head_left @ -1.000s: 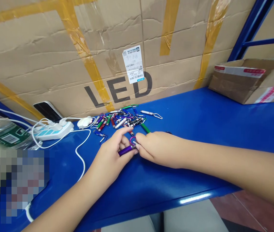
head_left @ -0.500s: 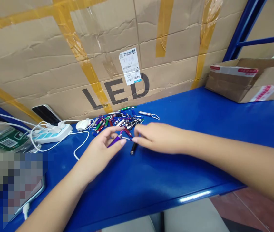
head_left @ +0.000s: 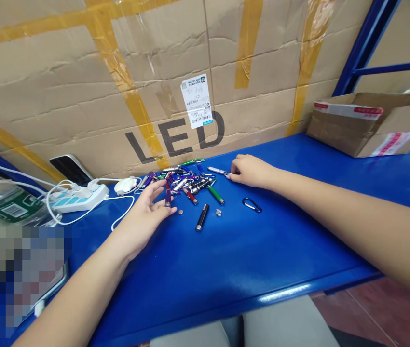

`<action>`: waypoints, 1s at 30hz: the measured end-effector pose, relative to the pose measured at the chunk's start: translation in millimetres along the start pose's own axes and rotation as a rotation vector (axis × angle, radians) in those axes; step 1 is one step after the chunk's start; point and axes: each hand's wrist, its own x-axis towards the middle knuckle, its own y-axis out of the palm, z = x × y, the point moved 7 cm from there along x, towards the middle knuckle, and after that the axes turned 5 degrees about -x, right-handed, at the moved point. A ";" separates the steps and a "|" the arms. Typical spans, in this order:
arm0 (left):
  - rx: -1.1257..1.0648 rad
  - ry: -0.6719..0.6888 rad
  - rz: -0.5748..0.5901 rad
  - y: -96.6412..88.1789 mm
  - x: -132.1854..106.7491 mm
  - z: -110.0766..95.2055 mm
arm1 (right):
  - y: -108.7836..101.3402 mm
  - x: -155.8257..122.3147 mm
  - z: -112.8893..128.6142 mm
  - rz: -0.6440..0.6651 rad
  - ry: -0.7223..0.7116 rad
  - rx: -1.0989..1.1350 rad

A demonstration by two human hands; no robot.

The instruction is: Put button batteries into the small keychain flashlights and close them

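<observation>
Newly apart: left hand [head_left: 145, 214] round purple tube [head_left: 168, 197], right hand [head_left: 251, 170] perhaps on silver penlight [head_left: 217, 170].

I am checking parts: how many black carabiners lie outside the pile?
1: the black carabiner on the tabletop, right of the black tube. The left hand or right hand may hide others.

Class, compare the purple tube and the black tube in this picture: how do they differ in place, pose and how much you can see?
Place: the purple tube is held in the left hand; the black tube lies on the blue table.
Pose: in this view, the purple tube stands nearly vertical; the black tube slants.
Visibility: fingers may hide some of the purple tube; the black tube is unobstructed.
Shared: slim, dark bodies.
</observation>
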 end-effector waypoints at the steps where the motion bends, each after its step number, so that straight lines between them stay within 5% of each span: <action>1: 0.017 0.010 -0.002 -1.7 0.9 0.1 | 1.0 0.7 -0.3 0.019 0.022 0.021; 7: 0.014 0.011 -0.015 -5.8 2.3 1.4 | 4.2 2.0 -5.9 0.099 0.053 0.080; 13: 0.189 0.073 -0.001 -6.5 3.2 -1.7 | -6.5 0.3 -4.2 -0.033 0.057 0.249; 22: 0.655 0.612 0.000 19.6 -25.9 -42.0 | -41.3 -46.5 75.1 -0.038 -0.264 0.902; 26: 0.626 0.633 0.102 35.0 -39.0 -43.1 | -52.8 -68.0 101.4 0.029 -0.384 1.139; 30: 0.457 0.488 0.278 45.4 -40.7 -31.4 | -53.7 -76.9 112.0 0.071 -0.394 1.178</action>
